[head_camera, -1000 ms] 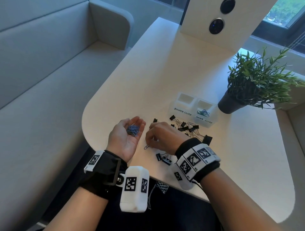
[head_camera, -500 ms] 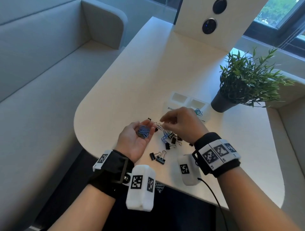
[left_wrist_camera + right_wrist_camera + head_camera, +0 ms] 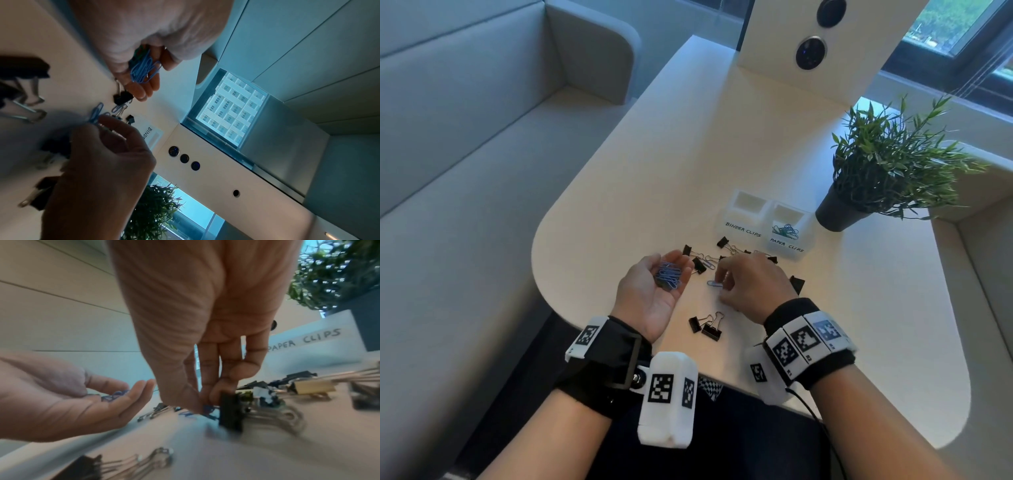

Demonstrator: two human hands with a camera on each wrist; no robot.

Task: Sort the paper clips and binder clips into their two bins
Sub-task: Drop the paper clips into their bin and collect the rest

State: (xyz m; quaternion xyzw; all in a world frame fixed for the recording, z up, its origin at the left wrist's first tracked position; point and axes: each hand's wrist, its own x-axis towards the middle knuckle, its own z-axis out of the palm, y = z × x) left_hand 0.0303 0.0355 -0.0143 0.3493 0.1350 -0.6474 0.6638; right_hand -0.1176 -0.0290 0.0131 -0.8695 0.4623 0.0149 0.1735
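On table [image 3: 619, 192] near two bins [image 3: 767, 219]: gathering paper clips, left hand [image 3: 654, 291] cupped open under a pile, right hand [image 3: 750, 284] pinching another [image 3: 714, 283]; next, drop into palm.

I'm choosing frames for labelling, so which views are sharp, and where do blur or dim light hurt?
Head view: sharp, bin labels readable, edges bent by the wide lens. Left wrist view: dim and bluish, right hand dark and smeared against the bright window. Right wrist view: binder clips near the fingertips blurred.
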